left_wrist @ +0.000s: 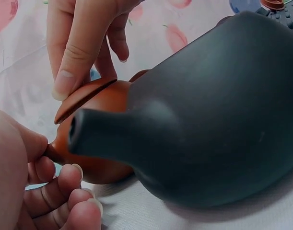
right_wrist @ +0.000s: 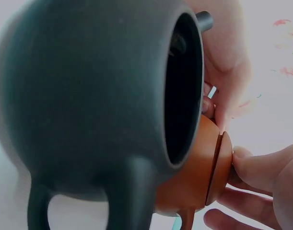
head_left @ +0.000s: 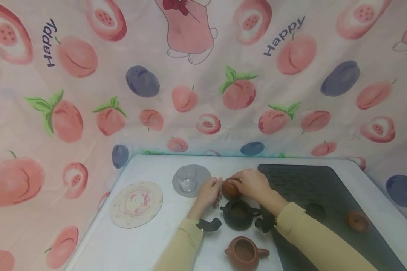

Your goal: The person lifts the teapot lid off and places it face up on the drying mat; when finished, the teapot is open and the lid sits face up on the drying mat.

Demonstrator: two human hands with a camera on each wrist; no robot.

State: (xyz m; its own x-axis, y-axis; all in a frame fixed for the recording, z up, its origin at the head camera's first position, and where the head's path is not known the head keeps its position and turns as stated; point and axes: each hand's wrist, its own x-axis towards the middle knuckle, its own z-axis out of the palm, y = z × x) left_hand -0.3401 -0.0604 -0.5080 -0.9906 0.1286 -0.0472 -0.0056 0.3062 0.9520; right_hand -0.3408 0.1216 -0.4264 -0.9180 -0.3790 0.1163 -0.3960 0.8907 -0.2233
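Note:
A small orange-brown teapot (head_left: 230, 191) stands at the back of a row of three teapots. My left hand (head_left: 208, 194) pinches its spout (left_wrist: 51, 152) between thumb and finger. From above, my right hand (head_left: 254, 184) holds the teapot's lid (right_wrist: 220, 167) by the knob. The lid sits at the opening, with a thin dark gap along its edge. In front is a black teapot (head_left: 240, 216) without a lid, which hides part of the orange-brown one in both wrist views. Nearest me stands a reddish-brown teapot (head_left: 245, 253), its mouth uncovered.
On the right, a dark textured mat (head_left: 298, 184) carries a brown lid (head_left: 357, 221) and a dark lid (head_left: 314, 211). A clear glass cup (head_left: 187, 178) rests on a grey coaster (head_left: 176, 192) at the back left. Farther left lies a round patterned mat (head_left: 136, 205).

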